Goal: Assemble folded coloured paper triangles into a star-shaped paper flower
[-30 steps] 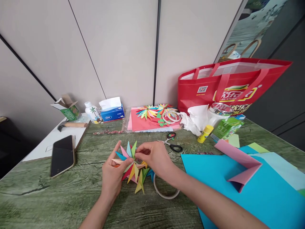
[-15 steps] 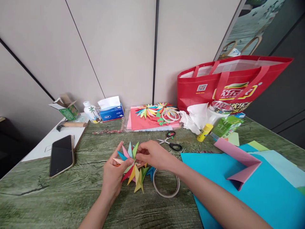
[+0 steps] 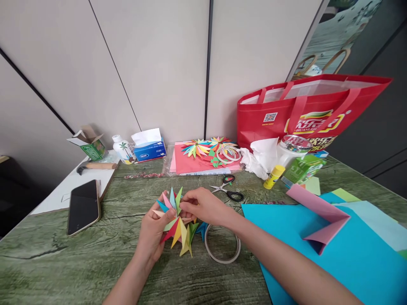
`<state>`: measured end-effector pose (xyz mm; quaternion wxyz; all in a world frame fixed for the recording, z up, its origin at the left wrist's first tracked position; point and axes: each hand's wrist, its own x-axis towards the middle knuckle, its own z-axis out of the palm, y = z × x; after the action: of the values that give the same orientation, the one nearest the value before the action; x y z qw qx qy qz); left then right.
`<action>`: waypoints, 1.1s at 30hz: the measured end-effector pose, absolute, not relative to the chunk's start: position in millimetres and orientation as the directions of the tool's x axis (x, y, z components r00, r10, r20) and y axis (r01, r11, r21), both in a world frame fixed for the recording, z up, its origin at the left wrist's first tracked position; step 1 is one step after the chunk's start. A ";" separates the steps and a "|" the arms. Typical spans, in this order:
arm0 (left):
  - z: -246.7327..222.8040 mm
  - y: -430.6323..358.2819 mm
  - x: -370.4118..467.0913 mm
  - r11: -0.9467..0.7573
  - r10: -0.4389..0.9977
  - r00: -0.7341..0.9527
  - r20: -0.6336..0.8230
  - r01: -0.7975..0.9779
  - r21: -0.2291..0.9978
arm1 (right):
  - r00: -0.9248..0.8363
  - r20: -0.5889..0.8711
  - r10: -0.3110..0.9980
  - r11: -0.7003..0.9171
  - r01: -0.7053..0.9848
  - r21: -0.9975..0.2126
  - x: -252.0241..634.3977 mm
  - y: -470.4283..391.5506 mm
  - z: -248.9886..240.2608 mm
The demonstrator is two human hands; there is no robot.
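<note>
A many-pointed folded paper star (image 3: 178,231) in several colours is held above the green wood-grain table. My left hand (image 3: 154,226) grips its left side, thumb across the front near the middle. The fingers of my right hand (image 3: 202,205) are closed on the star's upper right points; those fingertips partly hide what they pinch. Just right of the star, a roll of tape (image 3: 222,262) lies flat on the table. Behind my right hand rest open scissors (image 3: 227,188) with black handles.
Blue paper (image 3: 286,245) and a folded pink piece (image 3: 329,222) lie right. Behind stand a yellow glue stick (image 3: 274,177), crumpled tissue (image 3: 263,156), a red bag (image 3: 263,123) and finished paper stars (image 3: 195,148). Left are a phone (image 3: 83,207), hammer (image 3: 97,165) and tissue box (image 3: 150,150).
My left hand has shifted slightly, and its raised fingertip is now lower behind the star. My right hand stays at the star's upper right with little movement.
</note>
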<state>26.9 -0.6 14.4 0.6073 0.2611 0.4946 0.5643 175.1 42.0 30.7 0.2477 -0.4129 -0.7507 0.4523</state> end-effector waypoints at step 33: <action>19.3 -3.5 20.7 0.497 0.868 0.242 -0.435 -0.380 0.781 | -0.790 0.289 0.541 0.792 0.363 -0.491 201.8 42.5 58.5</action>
<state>20.7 -3.5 19.3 0.7395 0.2719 0.4488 0.4216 201.8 42.5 58.5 0.2125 -0.2449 -0.9225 0.2096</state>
